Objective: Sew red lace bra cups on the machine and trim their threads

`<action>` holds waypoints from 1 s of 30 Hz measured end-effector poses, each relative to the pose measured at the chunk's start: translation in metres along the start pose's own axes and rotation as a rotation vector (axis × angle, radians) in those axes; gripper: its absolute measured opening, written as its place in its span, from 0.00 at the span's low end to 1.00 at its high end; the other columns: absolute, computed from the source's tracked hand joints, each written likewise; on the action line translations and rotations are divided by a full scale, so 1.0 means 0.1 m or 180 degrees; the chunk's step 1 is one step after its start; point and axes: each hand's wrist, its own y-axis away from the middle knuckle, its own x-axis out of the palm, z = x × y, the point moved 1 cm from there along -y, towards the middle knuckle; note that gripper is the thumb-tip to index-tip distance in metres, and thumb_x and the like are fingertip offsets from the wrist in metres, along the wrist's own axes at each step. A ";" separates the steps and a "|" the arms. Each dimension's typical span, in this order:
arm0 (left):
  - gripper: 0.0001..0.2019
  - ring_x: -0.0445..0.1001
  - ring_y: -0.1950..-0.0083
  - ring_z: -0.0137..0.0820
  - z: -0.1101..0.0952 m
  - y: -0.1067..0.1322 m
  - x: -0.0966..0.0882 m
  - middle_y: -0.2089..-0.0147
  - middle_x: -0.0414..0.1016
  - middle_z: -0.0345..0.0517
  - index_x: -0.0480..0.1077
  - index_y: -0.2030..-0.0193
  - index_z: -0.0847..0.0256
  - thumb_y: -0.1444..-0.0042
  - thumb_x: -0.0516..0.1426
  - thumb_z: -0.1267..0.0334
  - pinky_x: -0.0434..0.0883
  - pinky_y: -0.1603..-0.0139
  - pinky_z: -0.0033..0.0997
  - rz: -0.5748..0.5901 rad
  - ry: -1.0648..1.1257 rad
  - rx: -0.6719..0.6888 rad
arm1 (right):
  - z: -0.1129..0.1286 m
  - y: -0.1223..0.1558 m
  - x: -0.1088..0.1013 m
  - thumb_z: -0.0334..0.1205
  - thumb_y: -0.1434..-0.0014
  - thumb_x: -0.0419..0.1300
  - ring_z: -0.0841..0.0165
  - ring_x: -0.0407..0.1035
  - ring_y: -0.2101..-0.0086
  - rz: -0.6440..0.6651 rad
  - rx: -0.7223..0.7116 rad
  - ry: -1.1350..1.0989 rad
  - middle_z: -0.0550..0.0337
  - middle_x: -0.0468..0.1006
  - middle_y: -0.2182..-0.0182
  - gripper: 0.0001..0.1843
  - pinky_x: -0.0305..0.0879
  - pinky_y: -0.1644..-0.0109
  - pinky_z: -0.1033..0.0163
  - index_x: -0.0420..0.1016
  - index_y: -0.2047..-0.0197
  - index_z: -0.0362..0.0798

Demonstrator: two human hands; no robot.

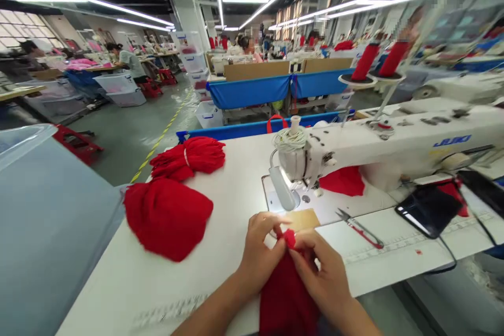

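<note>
Pinched between the fingers of my left hand (262, 247) and my right hand (323, 260) is a piece of red fabric (287, 294). It hangs down over the table's front edge, with a small bunched tip showing between the fingertips. Just beyond my hands is the sewing machine (299, 163), with a lamp lit by its needle area and a tan plate (303, 219) on its bed. Thread snips (360, 228) with a red handle lie to the right of my right hand. The exact edge that I grip is partly hidden by my fingers.
A stack of red fabric pieces (169, 218) and a tied red bundle (189, 157) lie on the table's left. A large plastic bin (51, 220) stands beside it. Red thread cones (365, 62) rise behind the machine. A dark phone-like device (429, 210) rests at right.
</note>
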 end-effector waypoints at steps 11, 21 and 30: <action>0.07 0.68 0.61 0.32 0.06 0.03 0.01 0.67 0.73 0.39 0.64 0.73 0.58 0.51 0.60 0.71 0.63 0.48 0.37 0.0282 0.0070 -0.0203 | 0.05 0.01 -0.04 0.35 0.39 0.59 0.73 0.64 0.78 -0.0131 -0.0148 0.0271 0.64 0.77 0.72 0.04 0.61 0.76 0.67 0.72 0.65 0.54; 0.06 0.72 0.61 0.33 0.06 -0.01 -0.02 0.66 0.78 0.40 0.73 0.62 0.56 0.42 0.55 0.64 0.61 0.45 0.39 0.0655 -0.0200 0.0214 | -0.03 0.02 -0.07 0.50 0.42 0.63 0.67 0.70 0.74 -0.0225 0.1094 -0.0069 0.61 0.78 0.73 0.12 0.63 0.72 0.64 0.78 0.60 0.53; 0.14 0.69 0.57 0.34 0.09 -0.05 -0.04 0.65 0.73 0.45 0.71 0.70 0.60 0.39 0.55 0.53 0.66 0.54 0.32 0.1146 0.0409 -0.0229 | 0.01 -0.03 -0.12 0.52 0.48 0.69 0.72 0.65 0.80 -0.0061 0.2420 -0.2118 0.65 0.74 0.78 0.17 0.62 0.77 0.68 0.70 0.63 0.52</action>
